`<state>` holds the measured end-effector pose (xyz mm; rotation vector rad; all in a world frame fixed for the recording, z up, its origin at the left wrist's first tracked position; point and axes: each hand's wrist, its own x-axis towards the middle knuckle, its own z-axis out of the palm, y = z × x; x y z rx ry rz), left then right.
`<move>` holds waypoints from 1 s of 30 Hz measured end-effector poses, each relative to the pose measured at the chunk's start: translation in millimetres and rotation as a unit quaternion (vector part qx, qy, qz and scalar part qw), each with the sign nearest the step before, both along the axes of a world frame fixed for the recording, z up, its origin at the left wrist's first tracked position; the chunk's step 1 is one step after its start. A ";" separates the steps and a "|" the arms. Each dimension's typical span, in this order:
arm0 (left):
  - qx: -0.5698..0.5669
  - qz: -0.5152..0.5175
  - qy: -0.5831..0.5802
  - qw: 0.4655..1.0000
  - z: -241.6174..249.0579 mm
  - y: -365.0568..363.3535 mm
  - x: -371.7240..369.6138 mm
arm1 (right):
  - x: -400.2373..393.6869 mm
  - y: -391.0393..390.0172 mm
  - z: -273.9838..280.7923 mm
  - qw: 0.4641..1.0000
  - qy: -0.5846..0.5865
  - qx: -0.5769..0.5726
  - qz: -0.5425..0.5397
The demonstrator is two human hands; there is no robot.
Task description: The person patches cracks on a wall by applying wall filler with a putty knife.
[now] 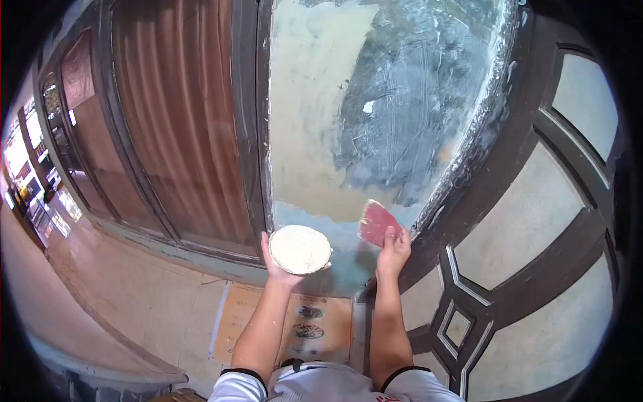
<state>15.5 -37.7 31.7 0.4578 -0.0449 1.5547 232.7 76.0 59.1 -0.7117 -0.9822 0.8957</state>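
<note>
In my left hand (284,276) rests a round container of white putty (301,250), fingers wrapped about its underside and edge. My right hand (394,253) grips a red putty scraper (378,224), thumb pressed on its flat face and pale putty along its upper left edge. Both hands are held out in front of a wall panel (301,100) with a cream coat on the left, a smeared blue-grey area on the right and light blue low down. A small white dab sits on the grey area.
A dark wood frame with brown curtained glass (177,120) stands to the left. On the right is a dark door with pale panels (536,208). Flattened cardboard (268,328) lies below on the tiled floor (154,281).
</note>
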 end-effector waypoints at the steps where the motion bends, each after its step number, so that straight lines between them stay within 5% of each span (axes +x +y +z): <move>1: -0.048 0.003 -0.013 0.999 5.7 4.8 -4.7 | -5.3 -6.3 7.2 0.999 -0.031 0.042 0.014; 6: -0.073 0.008 -0.003 0.997 26.9 18.4 -19.2 | -8.5 -58.2 82.8 0.978 -0.185 0.091 0.021; 9: -0.029 -0.031 0.032 0.999 39.4 21.9 -29.3 | 4.9 -73.5 118.7 0.883 -0.381 0.272 0.029; 12: -0.022 -0.054 0.027 0.998 58.4 16.5 -24.3 | 10.7 -85.0 130.3 0.846 -0.433 0.308 0.046; 24: -0.062 -0.056 0.038 0.996 69.5 17.5 -23.1 | 19.2 -94.3 126.6 0.816 -0.507 0.269 0.071; 26: -0.064 -0.096 -0.067 0.991 66.0 19.2 -23.5 | 17.8 -95.4 126.6 0.820 -0.502 0.258 0.092; 30: -0.084 -0.033 -0.004 0.996 57.2 22.3 -22.2 | 14.8 -98.0 123.7 0.824 -0.489 0.258 0.125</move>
